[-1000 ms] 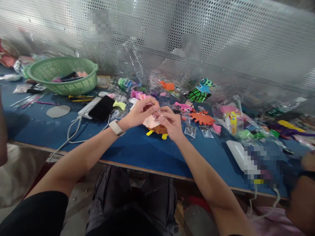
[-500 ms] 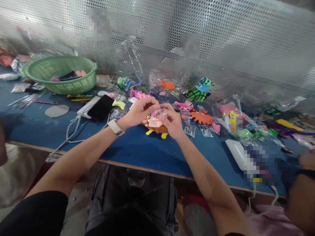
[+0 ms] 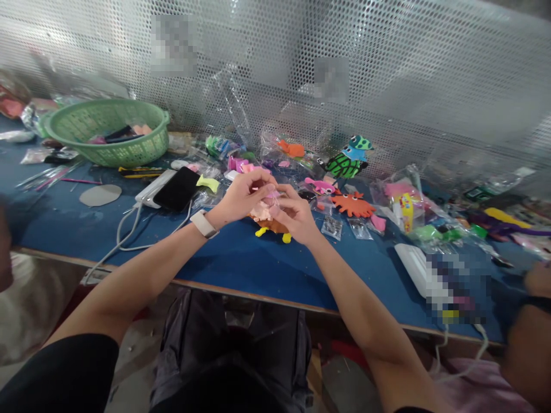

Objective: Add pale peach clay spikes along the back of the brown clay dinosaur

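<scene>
My left hand [image 3: 245, 195] and my right hand [image 3: 298, 213] meet over the middle of the table, fingers bent and pinched. Between them is a small clear plastic bag [image 3: 272, 196] with something pinkish-purple in it. Directly below lies a brown craft piece [image 3: 275, 226] with yellow feet and pale pink bits on top, partly hidden by my fingers. An orange crab cut-out [image 3: 353, 205] and a pink fish cut-out [image 3: 319, 186] lie to the right of my right hand. Left of my left hand is a yellow-green piece [image 3: 208, 183].
A green basket [image 3: 124, 155] stands at the back left, with a black phone [image 3: 177, 189] and a white power strip [image 3: 150, 188] nearer. Clear bags of coloured pieces [image 3: 400, 198] lie to the right. Another white power strip [image 3: 411, 269] is near the front edge. A person's arm [image 3: 527, 338] shows at far right.
Both hands stay over the brown piece. The fingers and the plastic bag have shifted slightly, and my right hand has moved a little to the left.
</scene>
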`<state>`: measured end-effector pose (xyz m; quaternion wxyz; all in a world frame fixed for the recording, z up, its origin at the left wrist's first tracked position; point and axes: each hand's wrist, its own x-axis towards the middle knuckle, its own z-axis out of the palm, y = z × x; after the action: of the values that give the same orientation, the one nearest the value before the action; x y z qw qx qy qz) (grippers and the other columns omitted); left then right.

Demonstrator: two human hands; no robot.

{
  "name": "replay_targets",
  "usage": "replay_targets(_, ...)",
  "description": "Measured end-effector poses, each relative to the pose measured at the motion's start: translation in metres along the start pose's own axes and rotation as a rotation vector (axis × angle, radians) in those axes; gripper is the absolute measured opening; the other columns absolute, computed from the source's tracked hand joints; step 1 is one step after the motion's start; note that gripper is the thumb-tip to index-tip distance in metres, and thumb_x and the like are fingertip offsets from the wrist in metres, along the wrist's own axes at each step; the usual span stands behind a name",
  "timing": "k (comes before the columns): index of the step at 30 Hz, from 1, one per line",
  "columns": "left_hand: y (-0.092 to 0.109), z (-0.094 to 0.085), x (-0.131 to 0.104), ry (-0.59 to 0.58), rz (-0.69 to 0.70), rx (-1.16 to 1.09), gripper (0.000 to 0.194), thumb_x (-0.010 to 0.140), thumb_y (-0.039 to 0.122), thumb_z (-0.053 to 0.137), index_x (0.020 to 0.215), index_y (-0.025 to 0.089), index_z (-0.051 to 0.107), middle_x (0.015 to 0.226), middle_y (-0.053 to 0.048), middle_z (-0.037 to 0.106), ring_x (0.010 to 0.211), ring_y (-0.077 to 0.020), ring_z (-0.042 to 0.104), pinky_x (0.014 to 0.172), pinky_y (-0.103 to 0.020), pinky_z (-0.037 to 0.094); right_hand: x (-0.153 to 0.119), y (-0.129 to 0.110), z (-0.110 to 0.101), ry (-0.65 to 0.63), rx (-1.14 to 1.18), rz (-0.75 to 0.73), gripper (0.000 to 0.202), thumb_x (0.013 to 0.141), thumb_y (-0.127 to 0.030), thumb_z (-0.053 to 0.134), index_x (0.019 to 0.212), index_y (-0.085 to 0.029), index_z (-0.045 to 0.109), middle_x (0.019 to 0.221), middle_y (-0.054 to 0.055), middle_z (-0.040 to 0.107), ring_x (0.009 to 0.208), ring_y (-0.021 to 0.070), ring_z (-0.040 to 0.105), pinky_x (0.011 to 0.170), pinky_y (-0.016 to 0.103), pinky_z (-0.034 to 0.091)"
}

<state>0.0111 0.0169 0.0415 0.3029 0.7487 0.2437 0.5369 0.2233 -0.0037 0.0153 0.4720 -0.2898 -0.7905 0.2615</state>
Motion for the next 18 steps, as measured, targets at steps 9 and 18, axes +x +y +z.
replay_targets(9, 0.006, -0.001, 0.001, 0.083, -0.006, 0.056, 0.014, 0.106, 0.023, 0.068, 0.099, 0.017, 0.079, 0.096, -0.006, 0.082, 0.077, -0.0118, 0.064, 0.072, -0.027, 0.051, 0.0, -0.015, -0.002, -0.012, -0.03, -0.008, 0.044, 0.089, -0.068, 0.093, 0.113, -0.032, 0.082, 0.11, 0.002, 0.063, 0.092, 0.0197, 0.066, 0.077, 0.039, 0.06)
replay_targets(18, -0.004, 0.0, 0.0, 0.146, -0.087, -0.075, 0.02, 0.108, 0.037, 0.074, 0.103, 0.018, 0.076, 0.096, -0.004, 0.076, 0.076, -0.0093, 0.062, 0.069, -0.023, 0.052, 0.0, -0.023, 0.005, -0.03, -0.023, 0.052, 0.046, 0.09, -0.065, 0.092, 0.116, -0.03, 0.079, 0.105, 0.002, 0.061, 0.082, 0.0175, 0.061, 0.066, 0.036, 0.054)
